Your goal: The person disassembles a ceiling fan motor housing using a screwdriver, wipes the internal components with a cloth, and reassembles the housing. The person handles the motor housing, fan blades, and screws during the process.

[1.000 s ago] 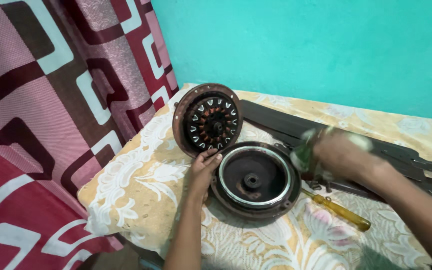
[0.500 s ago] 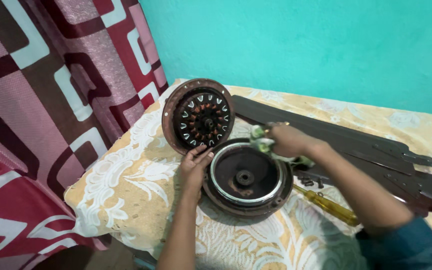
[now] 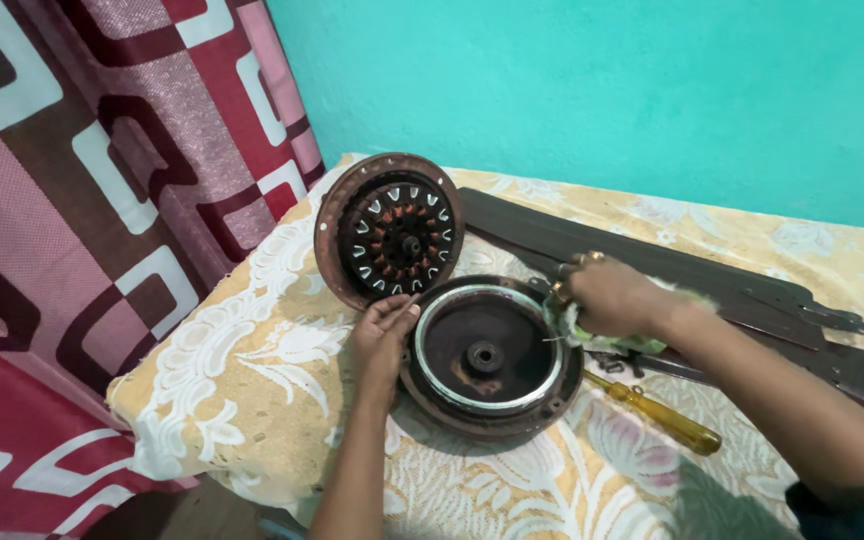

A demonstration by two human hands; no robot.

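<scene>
Round motor housing [image 3: 492, 358] lies flat on the yellow patterned tablecloth [image 3: 252, 380], open side up, dark rusty bowl with a bright metal ring. Left hand [image 3: 384, 330] at its left rim, fingers together, pressing the edge. Right hand [image 3: 607, 295] at its right rim, fingers closed on a pale rag [image 3: 592, 335], nearer the bowl's inside. Copper-wound stator [image 3: 392, 235] leans upright just behind; yellow-handled screwdriver [image 3: 664, 415] lies right of it.

Our right hand [image 3: 612, 295] covers most of the pale green cloth [image 3: 602, 335], so we cannot tell its shape. The dark fan blades [image 3: 712, 285] run off the frame at three o'clock. Our right forearm hides the screwdriver [image 3: 662, 415] shaft (only the yellow handle shows clearly). Small parts near the blades, at four o'clock from the round housing [image 3: 492, 355], are too small to make out.
</scene>
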